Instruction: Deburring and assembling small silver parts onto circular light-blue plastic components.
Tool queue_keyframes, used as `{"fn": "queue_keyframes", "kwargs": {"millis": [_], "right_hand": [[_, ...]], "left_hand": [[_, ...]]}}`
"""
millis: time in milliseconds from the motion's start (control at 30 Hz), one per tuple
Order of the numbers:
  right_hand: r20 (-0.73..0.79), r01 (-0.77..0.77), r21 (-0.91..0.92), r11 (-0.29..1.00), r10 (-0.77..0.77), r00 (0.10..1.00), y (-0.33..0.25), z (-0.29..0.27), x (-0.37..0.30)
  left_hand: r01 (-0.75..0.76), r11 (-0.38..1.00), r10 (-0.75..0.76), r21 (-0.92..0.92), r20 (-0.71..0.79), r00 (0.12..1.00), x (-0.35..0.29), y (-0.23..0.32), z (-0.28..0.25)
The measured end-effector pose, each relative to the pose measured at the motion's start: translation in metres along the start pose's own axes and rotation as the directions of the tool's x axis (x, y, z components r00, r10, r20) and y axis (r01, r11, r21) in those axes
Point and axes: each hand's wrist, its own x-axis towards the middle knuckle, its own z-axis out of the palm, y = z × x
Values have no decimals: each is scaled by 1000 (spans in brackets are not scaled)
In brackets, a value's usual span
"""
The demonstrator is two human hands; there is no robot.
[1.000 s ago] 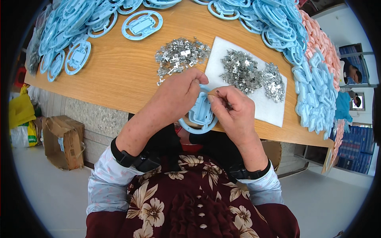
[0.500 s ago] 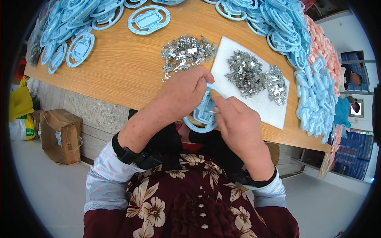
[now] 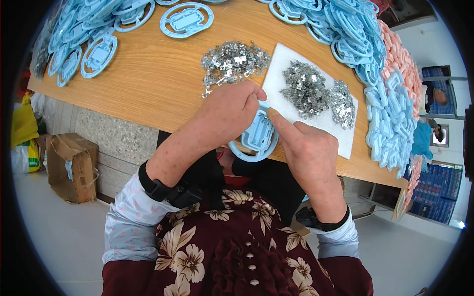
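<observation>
In front of my body, at the table's near edge, is a light-blue oval plastic frame (image 3: pixel 256 134) with a recessed compartment in its middle. My left hand (image 3: pixel 231 102) is closed on the frame's upper rim, its fingertips bunched together there. My right hand (image 3: pixel 309 150) lies against the rim's upper right, index finger reaching onto it and the other fingers curled. Its thumb is hidden, as is anything small under the fingertips. Just beyond my left hand lies a heap of small silvery metal clips (image 3: pixel 234 61).
A white foam sheet (image 3: pixel 340 145) on the right bears two piles of small metal parts (image 3: pixel 306 91). Blue oval frames (image 3: pixel 86 24) are heaped at far left and far right (image 3: pixel 353 37). Blue handle-like pieces (image 3: pixel 390 123) and pink ones (image 3: pixel 397 54) line the right edge. A cardboard box (image 3: pixel 74 167) stands on the floor.
My right hand has shifted right and slightly down, off the frame's middle, uncovering the compartment. A thin metallic bit earlier seen by its fingers is out of sight. My left hand stays on the rim.
</observation>
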Motion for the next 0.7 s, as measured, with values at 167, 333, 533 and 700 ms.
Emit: {"fn": "queue_keyframes", "kwargs": {"millis": [167,333,533,700], "right_hand": [[30,-7,21,1000,7,1000,-7,-3,5],[38,-18,160,987,12,999,4,0,5],[103,-36,40,999,32,994,-3,-2,5],[83,-42,142,989,30,996,0,0,4]], "left_hand": [[-38,999,37,-11,-25,999,0,-4,1],[-9,1000,9,-24,-1,1000,0,-2,0],[-16,1000,16,-11,-14,1000,-1,-1,-1],[-32,999,32,-9,-23,999,-2,0,-2]]}}
